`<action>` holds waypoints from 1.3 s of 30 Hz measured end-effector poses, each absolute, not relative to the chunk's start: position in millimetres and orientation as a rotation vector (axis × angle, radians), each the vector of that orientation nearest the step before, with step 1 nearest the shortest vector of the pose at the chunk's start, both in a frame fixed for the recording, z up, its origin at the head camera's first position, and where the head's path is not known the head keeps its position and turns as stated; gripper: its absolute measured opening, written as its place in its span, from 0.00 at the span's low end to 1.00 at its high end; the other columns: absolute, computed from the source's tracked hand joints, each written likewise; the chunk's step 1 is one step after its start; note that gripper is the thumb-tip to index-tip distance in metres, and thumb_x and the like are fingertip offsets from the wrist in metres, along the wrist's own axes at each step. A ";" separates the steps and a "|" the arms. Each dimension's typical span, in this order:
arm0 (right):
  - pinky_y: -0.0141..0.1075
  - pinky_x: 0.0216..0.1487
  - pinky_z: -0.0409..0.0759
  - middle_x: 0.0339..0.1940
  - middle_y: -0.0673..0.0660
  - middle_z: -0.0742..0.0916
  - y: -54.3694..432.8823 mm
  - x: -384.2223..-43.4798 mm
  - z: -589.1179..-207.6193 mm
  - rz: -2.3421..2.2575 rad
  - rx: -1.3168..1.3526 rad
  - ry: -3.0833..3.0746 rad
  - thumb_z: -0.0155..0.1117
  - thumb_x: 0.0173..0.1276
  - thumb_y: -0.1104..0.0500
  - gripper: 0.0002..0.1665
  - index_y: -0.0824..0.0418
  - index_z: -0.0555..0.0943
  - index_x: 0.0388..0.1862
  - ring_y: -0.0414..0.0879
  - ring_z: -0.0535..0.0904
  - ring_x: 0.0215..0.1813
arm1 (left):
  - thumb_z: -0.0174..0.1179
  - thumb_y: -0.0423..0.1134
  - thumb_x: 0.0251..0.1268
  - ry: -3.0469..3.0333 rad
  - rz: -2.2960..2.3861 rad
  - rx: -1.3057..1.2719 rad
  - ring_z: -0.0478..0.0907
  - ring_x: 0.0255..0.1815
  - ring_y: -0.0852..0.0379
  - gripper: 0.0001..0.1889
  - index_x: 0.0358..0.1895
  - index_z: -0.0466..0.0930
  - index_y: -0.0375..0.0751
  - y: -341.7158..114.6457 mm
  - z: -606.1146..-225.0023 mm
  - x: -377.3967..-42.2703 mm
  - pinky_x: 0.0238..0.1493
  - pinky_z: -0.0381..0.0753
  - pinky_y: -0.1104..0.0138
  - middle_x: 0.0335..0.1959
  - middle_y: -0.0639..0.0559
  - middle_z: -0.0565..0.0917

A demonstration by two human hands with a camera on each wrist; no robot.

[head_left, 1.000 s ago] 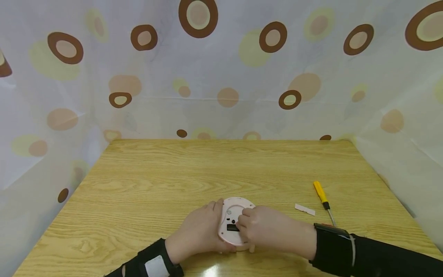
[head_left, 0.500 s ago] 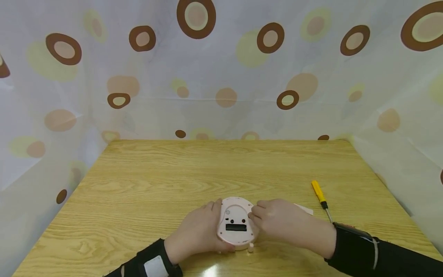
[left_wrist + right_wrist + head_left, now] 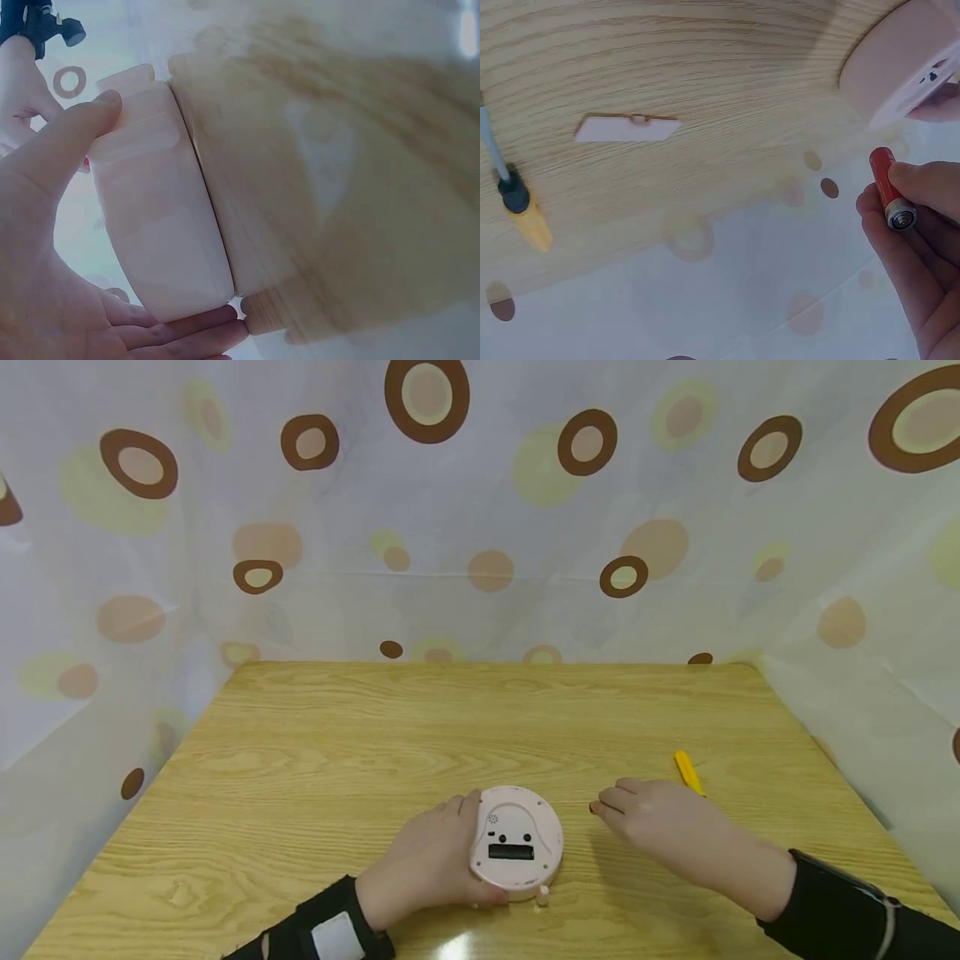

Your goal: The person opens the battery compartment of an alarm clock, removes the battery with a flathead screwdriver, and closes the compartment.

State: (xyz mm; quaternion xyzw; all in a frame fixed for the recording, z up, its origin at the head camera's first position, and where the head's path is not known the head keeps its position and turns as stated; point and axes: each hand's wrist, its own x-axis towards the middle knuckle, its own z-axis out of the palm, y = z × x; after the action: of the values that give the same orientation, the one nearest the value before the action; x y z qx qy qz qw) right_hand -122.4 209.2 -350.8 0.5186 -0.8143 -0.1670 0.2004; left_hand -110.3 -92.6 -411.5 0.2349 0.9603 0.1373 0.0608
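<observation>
**Round pink device in the left hand, red battery in the right**

The round pink device (image 3: 517,814) is at the near middle of the wood-grain table (image 3: 450,718), its back panel turned up toward the head camera. A dark, uncovered battery slot (image 3: 512,852) crosses the panel, with two dark round holes just above it; a small peg (image 3: 542,895) projects from the near edge. The left hand (image 3: 438,852) grips the device from its left side, thumb and fingers spread around the rim and covering that edge.

To the right, apart from the device, the right hand (image 3: 667,822) pinches a red battery (image 3: 885,176) between thumb and fingers. The right wrist view shows the battery's metal end plainly; in the head view only a small red tip emerges past the fingers.

A thin pale strip (image 3: 626,129) lies on the table between the device and a screwdriver (image 3: 531,221) with a yellow handle. In the head view the right hand and forearm stand in the way, hiding the strip and the screwdriver's shaft. Dark bands (image 3: 825,897) encircle both wrists. Behind the table hangs a pale curtain (image 3: 337,518) printed with brown rings and spots.
</observation>
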 end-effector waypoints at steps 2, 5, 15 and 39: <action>0.31 0.42 0.87 0.40 0.50 0.91 214.6 -123.2 -353.5 -0.457 1.428 -2.292 0.87 0.48 0.67 0.25 0.57 0.92 0.48 0.42 0.87 0.42 | 0.80 0.72 0.41 2.901 0.414 0.706 0.84 0.60 0.46 0.67 0.78 0.64 0.27 -92.9 -411.5 -110.0 0.57 0.87 0.56 0.63 0.37 0.83; 0.32 0.42 0.87 0.39 0.50 0.91 221.8 -124.5 -358.6 -0.418 1.400 -2.319 0.87 0.47 0.68 0.25 0.57 0.91 0.47 0.43 0.87 0.41 | 0.80 0.72 0.42 2.892 0.418 0.699 0.85 0.59 0.46 0.67 0.78 0.63 0.27 -93.3 -411.4 -109.3 0.57 0.87 0.56 0.63 0.37 0.83; 0.33 0.35 0.88 0.38 0.53 0.90 241.2 -136.7 -368.9 -0.312 1.229 -2.449 0.87 0.47 0.69 0.22 0.60 0.90 0.43 0.47 0.88 0.41 | 0.80 0.72 0.42 2.891 0.426 0.692 0.84 0.60 0.46 0.67 0.78 0.63 0.27 -93.9 -411.0 -108.7 0.58 0.87 0.56 0.63 0.36 0.83; 0.32 0.25 0.78 0.21 0.48 0.80 263.8 -165.5 -401.7 -0.240 0.899 -2.725 0.85 0.54 0.65 0.11 0.56 0.87 0.26 0.39 0.76 0.23 | 0.80 0.72 0.42 2.902 0.406 0.713 0.84 0.61 0.46 0.67 0.78 0.64 0.27 -93.5 -410.1 -109.8 0.59 0.87 0.57 0.63 0.37 0.83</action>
State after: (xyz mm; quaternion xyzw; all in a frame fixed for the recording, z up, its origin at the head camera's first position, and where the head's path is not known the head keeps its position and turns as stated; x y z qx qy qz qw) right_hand -165.5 263.8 -401.7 0.3095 -0.9383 -0.0828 0.1306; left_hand -109.8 -93.5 -410.1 0.2359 0.9604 0.1344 0.0626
